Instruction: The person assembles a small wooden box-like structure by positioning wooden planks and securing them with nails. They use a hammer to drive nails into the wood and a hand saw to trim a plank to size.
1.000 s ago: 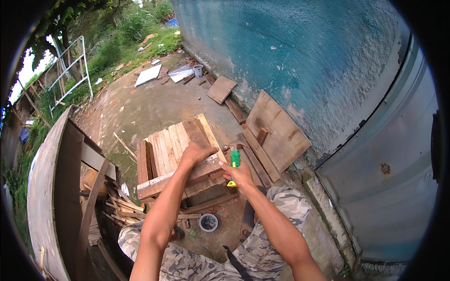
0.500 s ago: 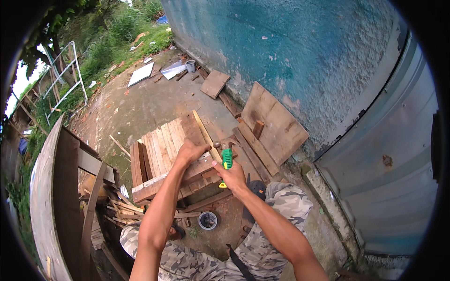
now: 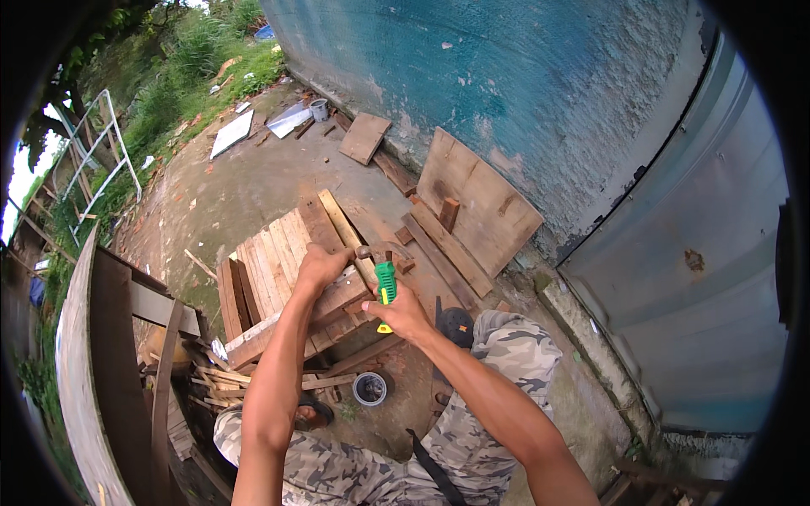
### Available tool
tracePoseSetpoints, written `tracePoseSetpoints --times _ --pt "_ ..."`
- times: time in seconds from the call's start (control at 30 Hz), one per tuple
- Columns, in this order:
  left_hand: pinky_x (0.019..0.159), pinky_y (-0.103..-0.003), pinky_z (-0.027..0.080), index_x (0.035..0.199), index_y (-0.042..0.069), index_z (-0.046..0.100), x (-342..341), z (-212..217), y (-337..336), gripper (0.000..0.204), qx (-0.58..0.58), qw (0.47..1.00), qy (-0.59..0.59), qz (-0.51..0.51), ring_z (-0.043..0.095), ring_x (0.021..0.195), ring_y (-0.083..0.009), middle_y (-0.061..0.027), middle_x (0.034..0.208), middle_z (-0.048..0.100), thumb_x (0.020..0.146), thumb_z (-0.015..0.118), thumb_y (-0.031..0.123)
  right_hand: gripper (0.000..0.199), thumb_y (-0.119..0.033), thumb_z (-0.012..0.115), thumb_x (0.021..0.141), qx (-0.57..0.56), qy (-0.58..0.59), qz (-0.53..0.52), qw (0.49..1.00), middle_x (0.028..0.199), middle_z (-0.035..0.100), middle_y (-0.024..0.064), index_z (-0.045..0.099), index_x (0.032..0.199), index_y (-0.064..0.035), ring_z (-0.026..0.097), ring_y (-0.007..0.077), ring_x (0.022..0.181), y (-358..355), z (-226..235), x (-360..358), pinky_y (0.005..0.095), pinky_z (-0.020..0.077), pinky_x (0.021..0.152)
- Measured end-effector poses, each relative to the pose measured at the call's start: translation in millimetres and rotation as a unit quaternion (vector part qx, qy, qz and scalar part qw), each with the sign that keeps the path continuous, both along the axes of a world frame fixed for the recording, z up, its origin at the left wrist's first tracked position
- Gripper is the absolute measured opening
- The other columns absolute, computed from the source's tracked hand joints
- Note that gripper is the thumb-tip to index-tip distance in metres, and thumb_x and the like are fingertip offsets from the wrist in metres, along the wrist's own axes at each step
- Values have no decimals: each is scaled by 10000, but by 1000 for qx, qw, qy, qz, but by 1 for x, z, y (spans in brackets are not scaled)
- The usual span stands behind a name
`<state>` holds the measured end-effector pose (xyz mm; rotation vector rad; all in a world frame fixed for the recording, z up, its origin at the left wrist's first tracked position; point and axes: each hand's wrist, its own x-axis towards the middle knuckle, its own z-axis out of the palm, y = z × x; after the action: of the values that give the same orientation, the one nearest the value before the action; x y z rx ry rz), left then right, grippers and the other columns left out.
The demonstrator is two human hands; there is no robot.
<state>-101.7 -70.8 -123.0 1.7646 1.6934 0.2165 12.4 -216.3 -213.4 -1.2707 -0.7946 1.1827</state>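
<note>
Hammer [image 3: 386, 283] with the green and yellow handle is up by the right side of the slatted wooden piece [image 3: 274, 253], and I've got the right hand [image 3: 403, 313] wrapped round its grip. The left hand [image 3: 321, 267] is on the wood just left of its head, fingers bunched, can't tell if they're pinching anything. Bucket's [image 3: 372, 403] on the near side, big board [image 3: 483, 211] leaning over to the right.
</note>
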Motion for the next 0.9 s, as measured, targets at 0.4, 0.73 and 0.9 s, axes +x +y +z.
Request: tracePoseSetpoints --times 0.4,0.73,0.9 --pt "760 -385 559 1134 -206 607 -3 11 2 703 -27 999 -18 -20 707 861 -271 -247 990 713 751 795 352 533 -163 824 814 7 -46 8 999 1232 706 172 592 1247 45 690 231 1085 4 -1 1 356 531 938" --pt "728 -400 556 952 -210 670 -5 7 2 610 15 999 -35 -18 725 824 -288 -268 876 721 767 788 359 363 -75 787 827 14 -77 49 996 1285 662 152 585 1117 4 638 184 1130 -1 -8 1 313 500 946" --pt "882 -395 541 1190 -139 647 -6 14 3 723 -28 999 -3 -22 710 1002 -297 -251 1079 722 784 776 445 364 -3 736 850 11 10 55 998 1359 625 172 570 1175 8 624 183 1176 4 -17 0 310 486 984"
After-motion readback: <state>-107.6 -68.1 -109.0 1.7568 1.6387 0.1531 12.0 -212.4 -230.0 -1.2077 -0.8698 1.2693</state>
